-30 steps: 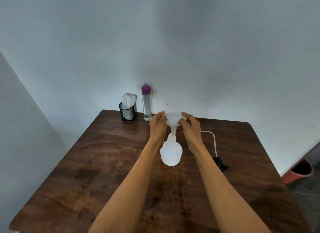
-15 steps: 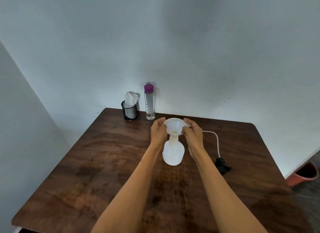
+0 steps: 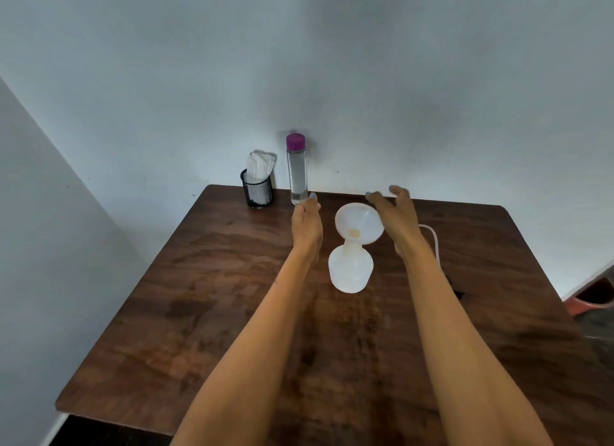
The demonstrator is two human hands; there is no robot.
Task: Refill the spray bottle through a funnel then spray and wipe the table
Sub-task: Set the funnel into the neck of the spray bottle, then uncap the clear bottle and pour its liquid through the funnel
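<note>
The white spray bottle [image 3: 350,269] stands upright mid-counter [image 3: 232,312], its long axis vertical, with the funnel [image 3: 358,223] seated in its neck, mouth tilted up toward the camera. Both hands flank the funnel with fingers loosely spread, holding nothing: left hand [image 3: 307,221] just short of the clear purple-capped bottle [image 3: 296,168], possibly touching it; right hand [image 3: 397,218] beside the funnel rim.

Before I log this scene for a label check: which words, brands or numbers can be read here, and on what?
None can be read.
Clear bottle with purple cap: no label shows.
White spray bottle and funnel: plain, no print.
Black mesh cup with white cloth: no text.
</note>
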